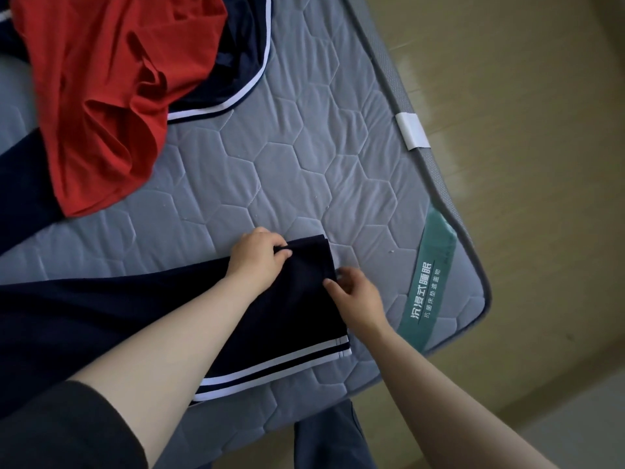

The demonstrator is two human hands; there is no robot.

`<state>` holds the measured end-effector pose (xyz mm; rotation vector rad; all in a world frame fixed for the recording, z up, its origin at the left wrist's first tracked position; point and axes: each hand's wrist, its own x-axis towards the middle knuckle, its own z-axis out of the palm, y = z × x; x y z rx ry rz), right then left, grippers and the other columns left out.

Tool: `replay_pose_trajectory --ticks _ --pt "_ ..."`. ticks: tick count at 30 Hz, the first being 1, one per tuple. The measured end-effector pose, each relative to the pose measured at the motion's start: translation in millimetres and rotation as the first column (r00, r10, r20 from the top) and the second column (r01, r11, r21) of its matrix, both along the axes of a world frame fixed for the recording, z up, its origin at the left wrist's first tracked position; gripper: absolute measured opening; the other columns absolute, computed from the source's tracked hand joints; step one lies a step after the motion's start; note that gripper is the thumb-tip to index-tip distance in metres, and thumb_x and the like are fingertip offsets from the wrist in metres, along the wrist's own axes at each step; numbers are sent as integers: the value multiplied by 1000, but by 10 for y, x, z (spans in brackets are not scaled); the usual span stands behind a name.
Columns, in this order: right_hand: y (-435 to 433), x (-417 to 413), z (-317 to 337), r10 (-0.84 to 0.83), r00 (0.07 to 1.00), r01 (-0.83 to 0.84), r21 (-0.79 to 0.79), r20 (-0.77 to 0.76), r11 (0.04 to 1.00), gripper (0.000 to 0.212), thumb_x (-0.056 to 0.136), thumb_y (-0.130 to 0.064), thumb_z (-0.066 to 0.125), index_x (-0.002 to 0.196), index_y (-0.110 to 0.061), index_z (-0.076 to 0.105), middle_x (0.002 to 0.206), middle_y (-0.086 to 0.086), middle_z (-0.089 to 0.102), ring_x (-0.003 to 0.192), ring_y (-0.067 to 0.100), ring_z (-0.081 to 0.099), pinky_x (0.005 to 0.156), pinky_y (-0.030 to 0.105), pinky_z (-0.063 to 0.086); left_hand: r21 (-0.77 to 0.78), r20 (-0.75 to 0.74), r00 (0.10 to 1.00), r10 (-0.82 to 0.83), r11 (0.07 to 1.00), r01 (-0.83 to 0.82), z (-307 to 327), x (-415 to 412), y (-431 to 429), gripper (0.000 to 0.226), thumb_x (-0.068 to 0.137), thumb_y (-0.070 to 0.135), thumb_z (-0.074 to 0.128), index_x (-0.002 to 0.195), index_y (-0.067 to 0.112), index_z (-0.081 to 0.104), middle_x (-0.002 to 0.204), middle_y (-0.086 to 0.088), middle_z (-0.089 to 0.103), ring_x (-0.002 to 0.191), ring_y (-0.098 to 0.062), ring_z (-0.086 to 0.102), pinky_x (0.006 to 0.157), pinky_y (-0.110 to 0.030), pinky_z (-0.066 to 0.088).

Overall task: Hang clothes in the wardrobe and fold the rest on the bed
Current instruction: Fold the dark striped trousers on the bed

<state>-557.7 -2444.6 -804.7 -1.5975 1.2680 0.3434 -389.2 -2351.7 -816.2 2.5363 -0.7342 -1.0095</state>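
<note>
Dark navy trousers with white side stripes [209, 319] lie flat along the near edge of the grey quilted mattress [304, 157]. My left hand [258, 257] pinches the far corner of the trouser leg end. My right hand [355, 296] grips the same leg end at its right edge, fingers curled onto the fabric. A red garment [101, 96] lies crumpled at the far left of the bed. It rests on top of another navy garment with white trim [236, 62].
The mattress corner with a green label [429, 282] is at the right. A white strap [412, 130] marks the right edge. Beyond it is tan floor [524, 164]. My trouser leg [331, 438] shows below the bed edge.
</note>
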Motion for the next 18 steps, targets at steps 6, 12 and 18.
replay_pose_trajectory --ticks 6,12,18 --pt "70 61 -102 -15 999 7 -178 -43 984 39 99 -34 47 65 -20 38 61 -5 48 56 10 43 58 31 31 -90 -40 994 98 991 -101 20 15 -34 10 87 22 66 95 17 70 97 1 57 88 -16 55 77 -25 39" --pt "61 108 -130 37 993 -71 -332 -108 941 39 101 -34 42 67 -19 33 62 -3 47 61 22 47 56 32 29 -186 258 959 118 980 -71 118 -67 360 16 78 10 72 88 13 61 89 -1 55 88 -25 51 79 -36 44" --pt "-261 226 -123 -22 996 -19 -467 -83 884 33 101 -32 43 77 -8 47 84 18 63 80 38 57 65 38 36 -162 108 990 86 984 -68 146 -298 951 21 75 19 78 81 18 58 76 9 47 70 -10 44 63 -22 34"
